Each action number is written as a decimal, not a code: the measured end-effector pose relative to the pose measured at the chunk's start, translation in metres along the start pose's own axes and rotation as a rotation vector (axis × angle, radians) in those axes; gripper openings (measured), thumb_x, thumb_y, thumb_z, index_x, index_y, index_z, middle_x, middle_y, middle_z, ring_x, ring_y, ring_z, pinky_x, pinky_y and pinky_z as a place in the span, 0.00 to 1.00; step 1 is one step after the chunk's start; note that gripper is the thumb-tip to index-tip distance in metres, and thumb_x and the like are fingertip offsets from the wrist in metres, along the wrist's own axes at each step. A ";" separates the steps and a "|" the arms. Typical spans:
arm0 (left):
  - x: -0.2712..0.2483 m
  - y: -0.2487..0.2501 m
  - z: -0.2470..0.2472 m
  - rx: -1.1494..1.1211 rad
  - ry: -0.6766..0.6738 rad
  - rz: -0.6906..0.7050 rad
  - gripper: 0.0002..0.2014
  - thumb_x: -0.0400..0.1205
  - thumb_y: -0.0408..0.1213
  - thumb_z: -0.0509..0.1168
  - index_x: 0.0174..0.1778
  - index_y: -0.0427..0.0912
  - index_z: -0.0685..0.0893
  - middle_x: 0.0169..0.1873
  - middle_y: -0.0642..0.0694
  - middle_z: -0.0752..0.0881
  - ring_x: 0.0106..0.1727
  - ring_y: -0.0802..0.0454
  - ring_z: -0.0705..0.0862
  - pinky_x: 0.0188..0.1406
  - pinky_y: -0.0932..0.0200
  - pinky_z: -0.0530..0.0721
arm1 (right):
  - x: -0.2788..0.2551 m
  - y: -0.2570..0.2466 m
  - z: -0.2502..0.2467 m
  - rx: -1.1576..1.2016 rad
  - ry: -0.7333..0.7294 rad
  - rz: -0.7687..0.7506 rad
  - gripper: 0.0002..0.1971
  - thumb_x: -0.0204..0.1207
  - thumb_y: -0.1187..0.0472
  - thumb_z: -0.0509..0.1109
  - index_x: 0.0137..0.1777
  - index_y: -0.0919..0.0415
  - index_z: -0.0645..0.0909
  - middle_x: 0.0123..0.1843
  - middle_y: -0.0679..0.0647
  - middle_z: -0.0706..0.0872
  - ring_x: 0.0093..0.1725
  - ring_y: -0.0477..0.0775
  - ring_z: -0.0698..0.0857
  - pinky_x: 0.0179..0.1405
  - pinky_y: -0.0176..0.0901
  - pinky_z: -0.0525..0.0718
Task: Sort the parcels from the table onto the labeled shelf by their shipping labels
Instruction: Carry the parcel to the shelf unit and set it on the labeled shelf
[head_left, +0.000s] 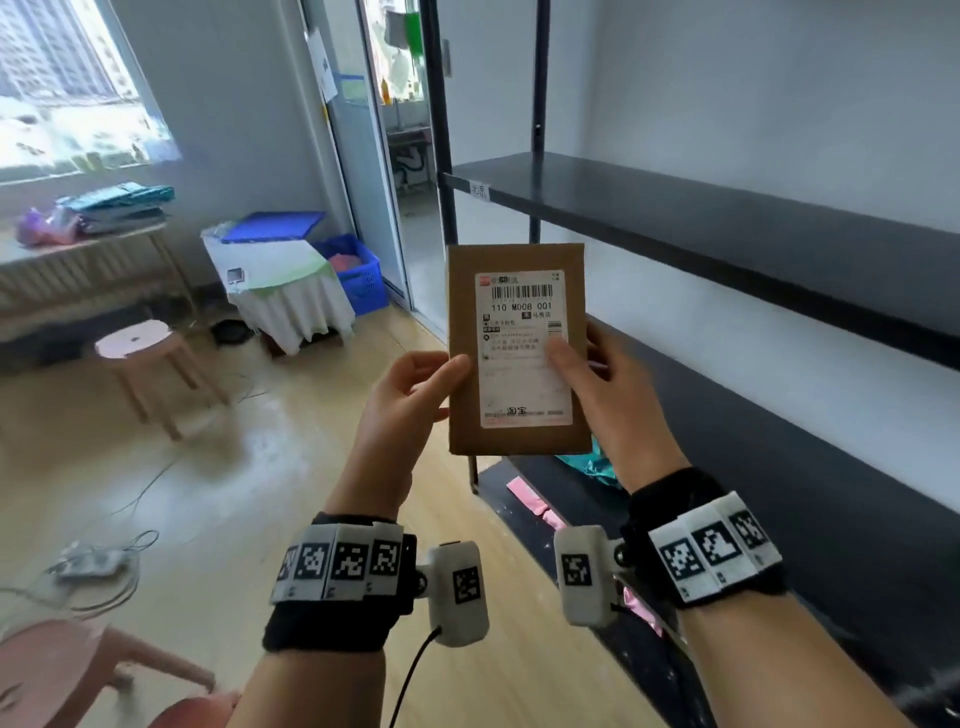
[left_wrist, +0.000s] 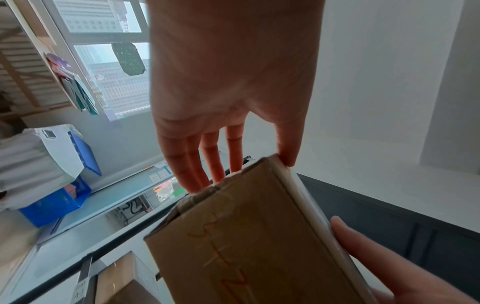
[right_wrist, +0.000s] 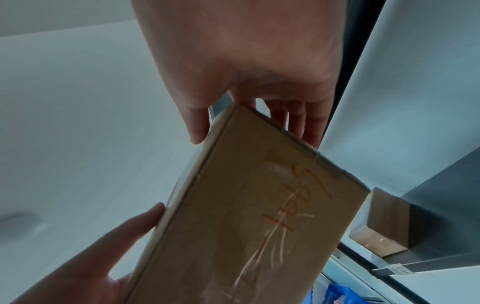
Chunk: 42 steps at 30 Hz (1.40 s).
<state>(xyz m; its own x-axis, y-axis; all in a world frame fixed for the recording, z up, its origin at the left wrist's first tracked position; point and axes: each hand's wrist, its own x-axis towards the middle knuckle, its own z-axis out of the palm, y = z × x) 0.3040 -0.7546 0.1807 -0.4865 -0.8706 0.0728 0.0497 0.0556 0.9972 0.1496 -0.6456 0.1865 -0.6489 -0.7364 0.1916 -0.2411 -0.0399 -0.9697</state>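
I hold a flat brown cardboard parcel (head_left: 514, 353) upright in front of me, its white shipping label (head_left: 522, 348) facing me. My left hand (head_left: 436, 379) pinches its left edge, thumb on the front and fingers behind. My right hand (head_left: 582, 364) grips the right edge, thumb lying on the label. The left wrist view shows the parcel (left_wrist: 246, 246) from below with orange handwriting, the left hand (left_wrist: 233, 102) above it. In the right wrist view the parcel (right_wrist: 246, 216) sits under my right hand (right_wrist: 246, 61). The black shelf (head_left: 727, 228) stands just right, with a small label (head_left: 479, 191) on its edge.
Another brown box (right_wrist: 384, 222) sits on a shelf board. Teal and pink bags (head_left: 592, 462) lie on the low board. A pink stool (head_left: 137, 340), a blue crate (head_left: 353, 275), a parcel-laden table (head_left: 119, 208) and floor cables (head_left: 93, 561) are to the left.
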 end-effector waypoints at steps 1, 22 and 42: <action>0.014 0.001 0.001 -0.006 0.006 -0.003 0.18 0.81 0.44 0.73 0.62 0.36 0.84 0.57 0.38 0.90 0.59 0.43 0.89 0.55 0.45 0.88 | 0.017 0.000 0.003 0.007 -0.014 -0.007 0.24 0.74 0.36 0.68 0.69 0.42 0.78 0.58 0.40 0.89 0.54 0.43 0.90 0.46 0.36 0.91; 0.254 0.012 -0.021 -0.043 -0.060 0.068 0.19 0.85 0.41 0.68 0.72 0.45 0.84 0.58 0.44 0.93 0.57 0.54 0.92 0.51 0.63 0.89 | 0.258 0.004 0.077 -0.046 0.023 -0.006 0.28 0.77 0.42 0.72 0.73 0.53 0.72 0.62 0.47 0.87 0.55 0.43 0.88 0.48 0.38 0.90; 0.495 0.051 -0.043 -0.031 -0.545 0.102 0.18 0.84 0.43 0.68 0.71 0.48 0.86 0.56 0.48 0.93 0.55 0.55 0.92 0.55 0.61 0.89 | 0.400 -0.039 0.153 -0.291 0.455 -0.018 0.20 0.76 0.31 0.65 0.63 0.38 0.77 0.65 0.49 0.85 0.62 0.47 0.85 0.60 0.42 0.85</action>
<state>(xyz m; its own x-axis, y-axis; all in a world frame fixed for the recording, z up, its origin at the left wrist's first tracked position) 0.1028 -1.2039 0.2670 -0.8583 -0.4824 0.1751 0.1419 0.1048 0.9843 0.0100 -1.0422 0.2780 -0.8741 -0.3681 0.3170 -0.4034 0.1863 -0.8959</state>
